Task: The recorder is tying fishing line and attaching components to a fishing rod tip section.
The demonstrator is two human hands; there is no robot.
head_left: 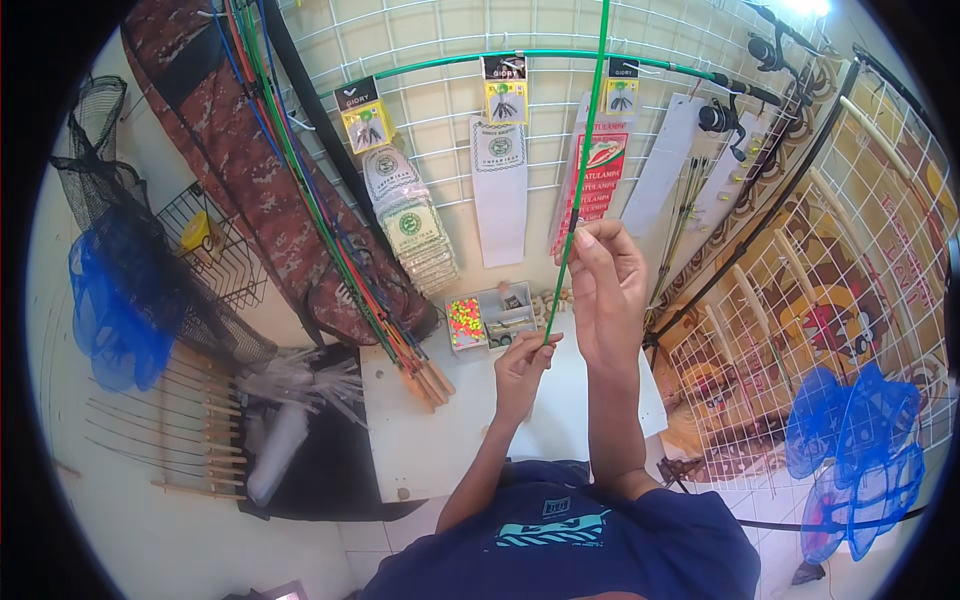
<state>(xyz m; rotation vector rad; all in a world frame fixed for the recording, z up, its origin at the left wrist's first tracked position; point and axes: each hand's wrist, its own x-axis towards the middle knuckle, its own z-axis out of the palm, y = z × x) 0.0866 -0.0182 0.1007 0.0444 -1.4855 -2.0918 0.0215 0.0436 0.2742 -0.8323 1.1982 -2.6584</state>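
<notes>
A thin green fishing rod [590, 140] slants up from the table area and runs out past the top edge of the picture. My left hand [521, 374] is closed around its lower end, just in front of a small compartment box. Higher up, my right hand [612, 285] pinches the same rod between thumb and fingertips, its palm side partly showing. Whether a small part sits at the right fingertips is too fine to tell.
Below my hands stands a white table [420, 445] bearing the compartment box [512, 318] with bright floats. Bundled rods [375, 330] lean at its left. Ahead, a wire grid [450, 110] carries packets and a reeled rod [720, 118]. Blue nets [860, 440] hang at right.
</notes>
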